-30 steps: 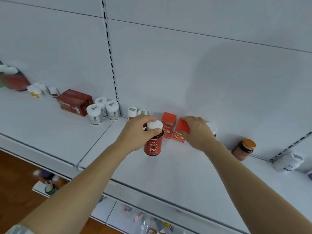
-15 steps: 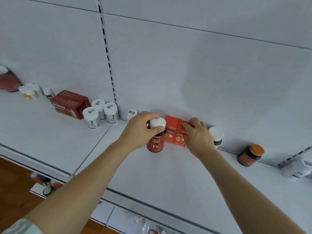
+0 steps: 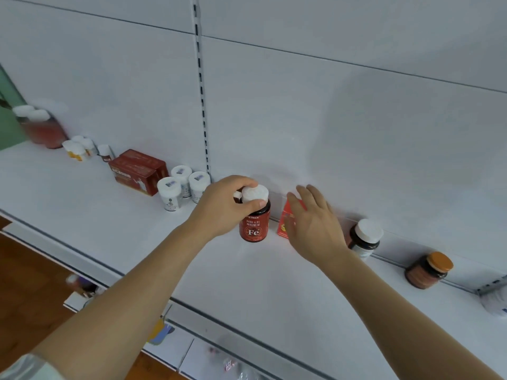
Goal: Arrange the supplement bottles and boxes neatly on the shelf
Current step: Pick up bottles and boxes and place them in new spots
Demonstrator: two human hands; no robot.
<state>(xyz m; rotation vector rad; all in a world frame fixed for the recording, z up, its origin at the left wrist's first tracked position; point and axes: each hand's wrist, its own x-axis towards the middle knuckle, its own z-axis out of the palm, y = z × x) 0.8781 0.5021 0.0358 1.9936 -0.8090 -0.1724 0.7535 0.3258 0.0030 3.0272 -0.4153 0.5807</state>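
A red "Fe" bottle (image 3: 254,223) with a white cap stands upright on the white shelf (image 3: 274,283), near the back wall. My left hand (image 3: 222,207) grips its cap from above. To its right an orange-red box (image 3: 286,223) stands by the back wall, mostly hidden behind my right hand (image 3: 312,226). That hand hovers in front of the box with fingers spread and holds nothing.
Right of my hands stand a dark bottle with a white cap (image 3: 365,238) and a brown jar with an orange lid (image 3: 428,270). To the left are three white bottles (image 3: 181,187), dark red boxes (image 3: 137,171) and further bottles (image 3: 79,149). A lower shelf (image 3: 186,352) shows below.
My right hand has let go of the orange-red box and opened, drawing back slightly. My left hand has kept hold of the Fe bottle's cap.
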